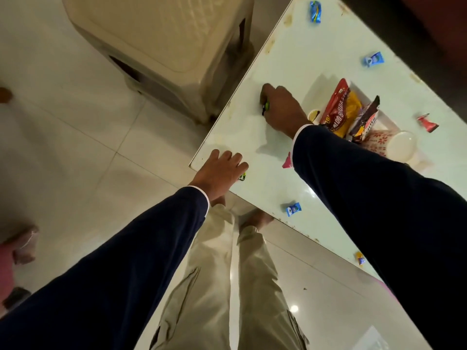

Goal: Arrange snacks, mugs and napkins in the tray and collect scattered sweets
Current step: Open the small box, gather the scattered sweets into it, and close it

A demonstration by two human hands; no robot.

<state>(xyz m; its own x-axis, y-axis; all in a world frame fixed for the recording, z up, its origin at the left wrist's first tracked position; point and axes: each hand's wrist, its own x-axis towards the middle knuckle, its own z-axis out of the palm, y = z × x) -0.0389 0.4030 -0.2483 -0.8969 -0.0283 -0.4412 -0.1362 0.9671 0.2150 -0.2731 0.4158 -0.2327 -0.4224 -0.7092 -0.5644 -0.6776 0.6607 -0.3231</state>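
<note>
My right hand (280, 107) curls over a green-wrapped sweet (265, 106) on the white table (290, 59), left of the tray. My left hand (222, 170) lies flat with straight fingers at the table's near corner, over a green and black sweet (242, 177). The white tray (364, 97) holds a red snack packet (334, 104), a yellow packet (350, 109), a dark packet (365, 120) and a small cup (313, 115). A patterned mug (396, 145) stands beside them. Loose sweets lie about: blue ones (315, 11), (373, 59), (293, 208), a red one (427, 122) and a pink one (287, 161).
A cream plastic cabinet (164, 41) stands on the tiled floor left of the table. A small yellow and blue sweet (360, 258) sits at the table's near edge. My legs in beige trousers (227, 274) are against that edge. Someone's foot (24, 246) shows at far left.
</note>
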